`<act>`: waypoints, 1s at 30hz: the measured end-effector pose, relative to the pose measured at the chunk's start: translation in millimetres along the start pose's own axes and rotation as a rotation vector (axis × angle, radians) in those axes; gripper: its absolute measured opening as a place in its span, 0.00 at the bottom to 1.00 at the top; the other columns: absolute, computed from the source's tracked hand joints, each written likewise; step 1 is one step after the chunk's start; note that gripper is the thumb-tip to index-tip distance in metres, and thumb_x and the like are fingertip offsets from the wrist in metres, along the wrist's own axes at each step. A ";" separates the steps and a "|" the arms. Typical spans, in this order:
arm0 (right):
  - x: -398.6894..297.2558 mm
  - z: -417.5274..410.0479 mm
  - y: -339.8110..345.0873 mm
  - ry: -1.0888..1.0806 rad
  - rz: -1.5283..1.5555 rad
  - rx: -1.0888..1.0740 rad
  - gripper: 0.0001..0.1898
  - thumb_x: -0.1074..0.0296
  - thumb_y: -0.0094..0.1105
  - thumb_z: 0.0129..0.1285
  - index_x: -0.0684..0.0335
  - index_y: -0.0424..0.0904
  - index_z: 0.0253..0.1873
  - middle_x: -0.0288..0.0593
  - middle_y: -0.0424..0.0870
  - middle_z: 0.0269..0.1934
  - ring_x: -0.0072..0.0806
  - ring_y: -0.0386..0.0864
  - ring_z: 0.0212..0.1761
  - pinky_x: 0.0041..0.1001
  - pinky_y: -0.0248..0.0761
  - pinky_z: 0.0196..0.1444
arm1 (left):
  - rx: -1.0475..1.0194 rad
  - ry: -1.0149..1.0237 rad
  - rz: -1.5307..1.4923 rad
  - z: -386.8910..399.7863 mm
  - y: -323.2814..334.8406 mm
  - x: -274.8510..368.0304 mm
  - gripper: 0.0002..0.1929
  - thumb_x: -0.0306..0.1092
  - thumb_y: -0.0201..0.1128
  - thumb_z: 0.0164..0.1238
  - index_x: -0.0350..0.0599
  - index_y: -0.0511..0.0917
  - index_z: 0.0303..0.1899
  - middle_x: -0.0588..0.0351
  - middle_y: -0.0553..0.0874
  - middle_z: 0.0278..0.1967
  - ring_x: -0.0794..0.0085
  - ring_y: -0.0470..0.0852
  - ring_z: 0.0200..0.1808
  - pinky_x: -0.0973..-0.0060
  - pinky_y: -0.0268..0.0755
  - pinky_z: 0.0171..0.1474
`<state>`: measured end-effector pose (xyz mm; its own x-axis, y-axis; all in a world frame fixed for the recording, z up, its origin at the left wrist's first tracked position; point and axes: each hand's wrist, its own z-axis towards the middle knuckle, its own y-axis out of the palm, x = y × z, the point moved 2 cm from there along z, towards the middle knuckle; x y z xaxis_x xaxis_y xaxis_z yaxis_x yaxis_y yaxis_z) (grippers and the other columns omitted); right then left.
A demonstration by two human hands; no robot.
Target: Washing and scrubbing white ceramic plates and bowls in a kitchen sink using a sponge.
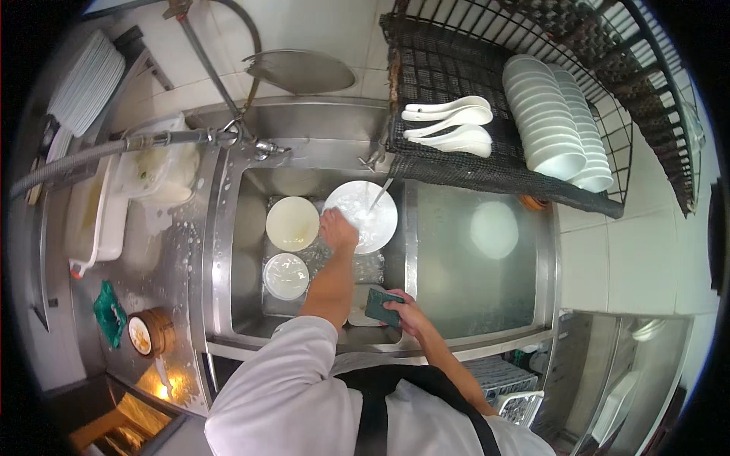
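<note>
In the left sink basin, my left hand [339, 228] rests at the left rim of a large white bowl [379, 228], into which a thin stream of water falls; whether its fingers grip the rim I cannot tell. My right hand [406, 312] holds a dark green scouring pad [383, 306] over the basin's lower right corner. Beneath the pad lies a pale dish [358, 308], partly covered. Left of the bowl sit a round cream plate [292, 224] and, below it, a smaller white dish [286, 277] with water in it.
The right basin [456, 273] holds cloudy water with a round white dish [494, 229] under it. Above hangs a black rack [445, 165] with white spoons [450, 138] and stacked bowls [542, 114]. A spray hose [165, 138] crosses the left counter, near plastic tubs [111, 228] and a bamboo steamer [162, 332].
</note>
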<state>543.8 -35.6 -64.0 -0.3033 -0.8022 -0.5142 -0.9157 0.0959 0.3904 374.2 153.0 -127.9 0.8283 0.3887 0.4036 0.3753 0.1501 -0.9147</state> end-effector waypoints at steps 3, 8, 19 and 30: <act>-0.3 0.7 -4.2 -0.004 -0.043 -0.006 0.17 0.77 0.56 0.58 0.62 0.68 0.52 0.45 0.75 0.45 0.38 0.80 0.42 0.39 0.81 0.35 | 0.031 -0.003 0.002 -26.6 3.9 -33.2 0.21 0.32 0.60 0.53 0.37 0.70 0.50 0.44 0.73 0.50 0.46 0.76 0.47 0.60 0.69 0.51; -2.4 10.6 -1.3 -0.016 -0.088 -0.049 0.18 0.78 0.57 0.57 0.65 0.67 0.53 0.46 0.76 0.43 0.36 0.79 0.39 0.37 0.80 0.33 | -0.186 -0.694 -0.222 -54.6 51.0 -26.2 0.21 0.32 0.58 0.58 0.36 0.68 0.53 0.44 0.75 0.50 0.50 0.76 0.50 0.62 0.69 0.52; -4.9 -22.7 9.6 -0.087 -0.122 0.041 0.15 0.75 0.53 0.58 0.63 0.72 0.51 0.42 0.79 0.41 0.26 0.78 0.40 0.25 0.74 0.42 | -0.201 -1.406 -1.004 -73.9 56.3 17.9 0.23 0.32 0.57 0.61 0.36 0.64 0.58 0.43 0.74 0.54 0.54 0.75 0.53 0.62 0.68 0.54; -15.6 -37.1 0.1 -0.305 0.001 0.167 0.20 0.81 0.49 0.52 0.66 0.68 0.53 0.48 0.76 0.45 0.40 0.79 0.44 0.37 0.77 0.44 | 0.241 -1.093 -1.210 -53.9 25.0 15.3 0.28 0.26 0.59 0.60 0.39 0.59 0.62 0.43 0.71 0.58 0.56 0.73 0.57 0.57 0.68 0.57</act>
<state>558.3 -45.0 -27.6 -0.3462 -0.5915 -0.7282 -0.9381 0.2121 0.2738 418.7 113.7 -143.5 -0.5858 0.3494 0.7313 0.3898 0.9125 -0.1237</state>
